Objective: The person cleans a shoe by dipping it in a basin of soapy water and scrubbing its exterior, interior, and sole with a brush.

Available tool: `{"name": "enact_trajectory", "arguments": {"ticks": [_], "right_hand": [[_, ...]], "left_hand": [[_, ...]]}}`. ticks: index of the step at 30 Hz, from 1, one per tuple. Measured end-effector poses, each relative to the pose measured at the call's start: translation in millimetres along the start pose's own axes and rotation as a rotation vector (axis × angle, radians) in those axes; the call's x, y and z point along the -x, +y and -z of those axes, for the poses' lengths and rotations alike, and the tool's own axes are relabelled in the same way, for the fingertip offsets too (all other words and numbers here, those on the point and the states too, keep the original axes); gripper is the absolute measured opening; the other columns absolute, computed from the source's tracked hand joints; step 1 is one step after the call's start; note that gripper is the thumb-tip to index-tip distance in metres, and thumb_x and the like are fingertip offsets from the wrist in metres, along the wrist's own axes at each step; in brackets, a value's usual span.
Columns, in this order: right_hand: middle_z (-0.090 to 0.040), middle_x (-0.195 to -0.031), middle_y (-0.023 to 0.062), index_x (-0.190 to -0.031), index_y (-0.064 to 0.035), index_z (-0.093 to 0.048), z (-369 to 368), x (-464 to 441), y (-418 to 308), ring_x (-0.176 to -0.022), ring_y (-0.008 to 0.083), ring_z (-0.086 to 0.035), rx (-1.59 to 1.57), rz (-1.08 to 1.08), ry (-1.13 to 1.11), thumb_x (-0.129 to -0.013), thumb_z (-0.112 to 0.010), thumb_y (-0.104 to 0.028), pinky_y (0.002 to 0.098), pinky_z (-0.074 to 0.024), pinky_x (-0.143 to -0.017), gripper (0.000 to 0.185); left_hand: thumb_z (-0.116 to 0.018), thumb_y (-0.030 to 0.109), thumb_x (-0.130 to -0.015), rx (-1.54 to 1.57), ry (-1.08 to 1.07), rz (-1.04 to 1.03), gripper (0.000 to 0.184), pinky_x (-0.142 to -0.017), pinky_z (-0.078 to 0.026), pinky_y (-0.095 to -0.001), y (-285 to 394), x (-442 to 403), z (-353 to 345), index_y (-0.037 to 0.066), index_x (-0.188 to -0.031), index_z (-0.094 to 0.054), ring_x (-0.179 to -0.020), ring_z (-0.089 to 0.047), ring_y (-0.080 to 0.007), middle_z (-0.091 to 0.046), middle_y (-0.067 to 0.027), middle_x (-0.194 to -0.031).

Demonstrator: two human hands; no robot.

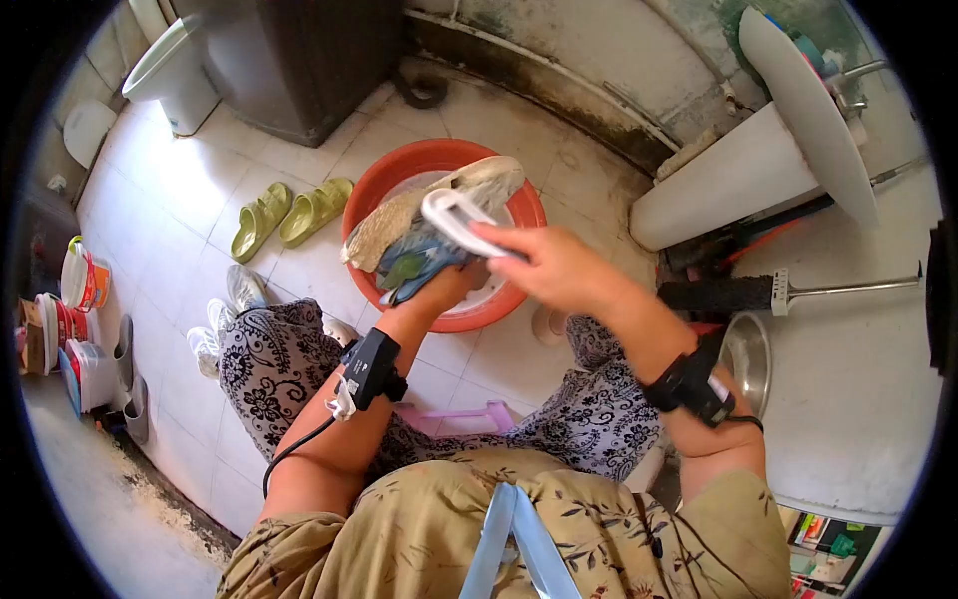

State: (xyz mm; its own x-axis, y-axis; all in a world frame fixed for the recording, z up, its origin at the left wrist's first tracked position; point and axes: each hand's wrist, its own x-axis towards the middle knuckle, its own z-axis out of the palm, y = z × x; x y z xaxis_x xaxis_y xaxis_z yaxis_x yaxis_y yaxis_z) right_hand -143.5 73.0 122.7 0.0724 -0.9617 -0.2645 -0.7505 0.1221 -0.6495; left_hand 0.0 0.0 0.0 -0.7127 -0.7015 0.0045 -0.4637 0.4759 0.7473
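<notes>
Your left hand point(461, 284) holds the shoe point(407, 225) over the red basin point(371, 185), fingers mostly hidden; the shoe's long axis slants from near-left to far-right, sole up; your right hand point(559, 265) closes round a white loop-handled tool point(449, 228), likely a brush; its loop points left across the shoe's middle; contact unclear; left hand nearer the shoe.

No text or labels can be read.
</notes>
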Motion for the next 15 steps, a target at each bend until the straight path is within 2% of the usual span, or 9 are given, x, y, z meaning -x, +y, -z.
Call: {"name": "enact_trajectory", "arguments": {"ticks": [2, 5, 6, 7, 9, 10, 11, 13, 15], "right_hand": [[-0.064, -0.095, 0.0177, -0.126, -0.0174, -0.050, -2.1, -6.1, 16.2, -0.079, 0.0269, -0.064, -0.007, -0.126, 0.080, -0.083, -0.055, -0.027, 0.0353, -0.0483, -0.071, 0.044], [-0.064, -0.088, 0.0166, -0.126, -0.0184, -0.049, 3.1, -10.5, 76.9, -0.073, 0.0262, -0.063, -0.028, -0.180, 0.309, -0.083, -0.055, -0.027, 0.0358, -0.0480, -0.068, 0.044], [-0.064, -0.087, 0.0168, -0.127, -0.0187, -0.048, 6.5, -8.9, 76.3, -0.073, 0.0272, -0.062, 0.055, -0.181, 0.326, -0.083, -0.055, -0.027, 0.0361, -0.0477, -0.069, 0.045], [-0.064, -0.087, 0.0168, -0.127, -0.0187, -0.048, 5.0, -7.9, 74.8, -0.073, 0.0272, -0.062, 0.060, -0.187, 0.336, -0.083, -0.055, -0.027, 0.0361, -0.0477, -0.069, 0.045], [-0.063, -0.085, 0.0190, -0.128, -0.0212, -0.047, -16.4, -6.1, 60.6, -0.074, 0.0301, -0.062, -0.024, -0.151, 0.339, -0.083, -0.055, -0.029, 0.0372, -0.0477, -0.070, 0.046], [-0.062, -0.092, 0.0206, -0.129, -0.0211, -0.047, -34.5, -0.1, 24.6, -0.080, 0.0268, -0.062, 0.002, -0.140, 0.313, -0.085, -0.056, -0.025, 0.0316, -0.0457, -0.072, 0.045], [-0.061, -0.083, 0.0221, -0.128, -0.0250, -0.046, -44.9, 0.9, 22.2, -0.076, 0.0338, -0.061, 0.004, -0.029, 0.383, -0.085, -0.056, -0.027, 0.0350, -0.0460, -0.070, 0.045], [-0.060, -0.076, 0.0212, -0.129, -0.0244, -0.045, -39.2, -3.0, 26.4, -0.069, 0.0369, -0.058, 0.069, -0.221, 0.400, -0.085, -0.054, -0.028, 0.0379, -0.0459, -0.066, 0.045], [-0.060, -0.074, 0.0209, -0.129, -0.0241, -0.045, -31.1, -8.6, 55.7, -0.068, 0.0368, -0.058, 0.130, -0.270, 0.502, -0.085, -0.054, -0.029, 0.0385, -0.0459, -0.065, 0.046]], "left_hand": [[-0.054, 0.033, -0.081, 0.173, -0.133, 0.158, 0.049, -0.105, -0.023, -0.0394, 8.7, 4.7, 10.5, 0.011, -0.124, -0.046, -0.124, -0.033, -0.0371, -0.040, -0.0225, -0.130], [-0.049, 0.033, -0.087, -0.045, 0.069, 0.170, 0.041, -0.101, -0.028, -0.0363, -11.7, 0.0, -21.6, 0.006, -0.118, -0.052, -0.121, -0.040, -0.0305, -0.048, -0.0143, -0.127], [-0.049, 0.029, -0.086, -0.129, 0.198, 0.092, 0.036, -0.096, -0.035, -0.0360, -3.8, -0.5, -24.0, 0.002, -0.110, -0.056, -0.112, -0.048, -0.0301, -0.058, -0.0149, -0.112], [-0.049, 0.029, -0.086, -0.125, 0.197, 0.080, 0.036, -0.096, -0.035, -0.0360, -1.7, -5.3, -18.4, 0.002, -0.110, -0.056, -0.112, -0.048, -0.0301, -0.058, -0.0149, -0.112], [-0.052, 0.024, -0.085, 0.578, -0.130, 0.404, 0.033, -0.084, -0.043, -0.0321, 2.1, -10.3, -2.2, -0.002, -0.104, -0.058, -0.098, -0.057, -0.0264, -0.062, -0.0142, -0.097], [-0.055, 0.017, -0.082, 0.896, -0.017, 0.454, 0.028, -0.071, -0.049, -0.0307, 0.9, -9.4, 2.9, -0.006, -0.098, -0.058, -0.081, -0.062, -0.0226, -0.062, -0.0134, -0.086], [-0.055, 0.017, -0.082, 0.884, -0.025, 0.455, 0.028, -0.071, -0.049, -0.0307, 1.8, -7.8, 5.8, -0.006, -0.098, -0.058, -0.081, -0.062, -0.0226, -0.062, -0.0134, -0.086], [-0.056, 0.011, -0.080, 1.434, 0.018, 0.443, 0.026, -0.066, -0.052, -0.0337, 7.2, -6.1, 11.9, -0.007, -0.099, -0.057, -0.076, -0.063, -0.0238, -0.062, -0.0146, -0.087], [-0.054, 0.008, -0.080, 1.473, 0.046, 0.513, 0.028, -0.065, -0.053, -0.0383, 18.2, 1.1, 7.9, -0.008, -0.103, -0.054, -0.075, -0.063, -0.0261, -0.062, -0.0156, -0.089]]}}
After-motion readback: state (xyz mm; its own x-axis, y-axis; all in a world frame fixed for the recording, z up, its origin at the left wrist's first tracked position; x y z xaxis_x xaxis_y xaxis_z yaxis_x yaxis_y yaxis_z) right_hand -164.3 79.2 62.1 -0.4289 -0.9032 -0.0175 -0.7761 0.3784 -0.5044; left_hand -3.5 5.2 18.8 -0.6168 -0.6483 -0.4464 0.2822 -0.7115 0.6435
